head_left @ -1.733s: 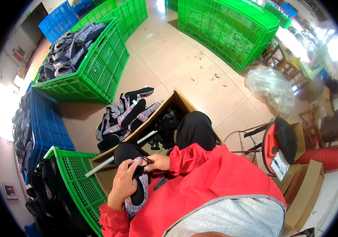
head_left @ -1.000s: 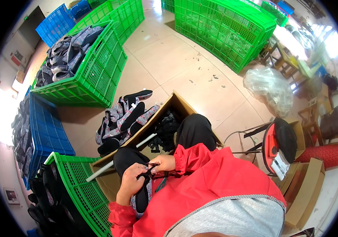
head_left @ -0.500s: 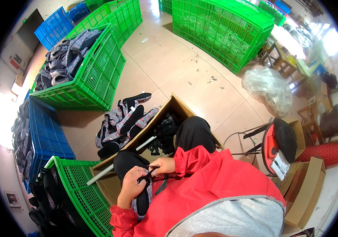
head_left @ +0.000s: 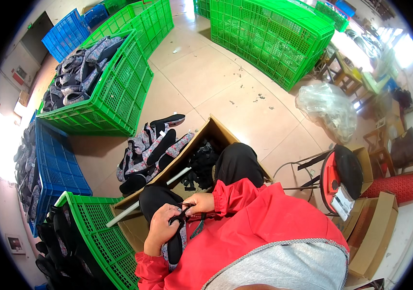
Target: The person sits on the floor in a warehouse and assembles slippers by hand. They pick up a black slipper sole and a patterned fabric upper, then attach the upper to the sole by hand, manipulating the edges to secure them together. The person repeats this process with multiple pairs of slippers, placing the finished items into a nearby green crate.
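At six o'clock, we are losing the shoe's lower end behind our red sleeve; our left hand is covering its middle.

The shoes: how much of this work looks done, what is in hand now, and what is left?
Looks done: I cannot tell for sure; a green crate at the back holds many shoes. In hand: both hands hold one patterned shoe on the lap, left hand around its upper, right hand pinching at its opening. Possibly left: the pile of shoes on the floor beside the cardboard box, but which stack is finished is unclear.
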### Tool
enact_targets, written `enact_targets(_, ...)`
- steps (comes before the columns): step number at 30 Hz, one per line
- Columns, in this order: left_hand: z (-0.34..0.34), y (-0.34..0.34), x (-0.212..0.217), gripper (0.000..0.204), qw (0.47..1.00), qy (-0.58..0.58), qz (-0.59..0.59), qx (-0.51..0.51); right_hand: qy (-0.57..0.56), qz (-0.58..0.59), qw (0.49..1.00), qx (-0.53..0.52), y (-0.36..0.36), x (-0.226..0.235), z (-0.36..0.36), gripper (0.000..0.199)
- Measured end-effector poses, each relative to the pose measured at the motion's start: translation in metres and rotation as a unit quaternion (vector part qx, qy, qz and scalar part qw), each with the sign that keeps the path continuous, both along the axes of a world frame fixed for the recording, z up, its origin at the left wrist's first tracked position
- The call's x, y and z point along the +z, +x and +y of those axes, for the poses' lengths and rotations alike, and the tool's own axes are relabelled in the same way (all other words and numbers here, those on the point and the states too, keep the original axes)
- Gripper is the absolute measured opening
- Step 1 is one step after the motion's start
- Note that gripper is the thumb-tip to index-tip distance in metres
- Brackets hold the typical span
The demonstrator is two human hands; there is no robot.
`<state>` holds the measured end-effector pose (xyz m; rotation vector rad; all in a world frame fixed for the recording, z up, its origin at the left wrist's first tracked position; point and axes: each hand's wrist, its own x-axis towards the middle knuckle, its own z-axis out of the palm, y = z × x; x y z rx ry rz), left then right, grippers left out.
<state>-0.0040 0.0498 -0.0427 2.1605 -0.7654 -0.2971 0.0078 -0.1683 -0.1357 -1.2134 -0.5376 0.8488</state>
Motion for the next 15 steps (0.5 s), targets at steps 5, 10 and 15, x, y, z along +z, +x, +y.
enact_targets(5, -0.0008, 0.0003, 0.0014, 0.020, 1.000, -0.003, 0.010, 0.002, -0.003, 0.002, 0.999, -0.033, -0.0024, 0.0006, 0.0016, 0.016)
enact_targets(10, -0.0001, -0.0001, 0.0013, 0.020, 1.000, -0.002, 0.012, 0.001, -0.005, -0.020, 0.999, -0.031, -0.0008, -0.0021, 0.0019, 0.015)
enact_targets(15, -0.0013, 0.0007, 0.0044, 0.019, 1.000, -0.016, 0.017, -0.006, 0.005, -0.009, 0.999, -0.033, -0.0008, -0.0011, 0.0004, 0.015)
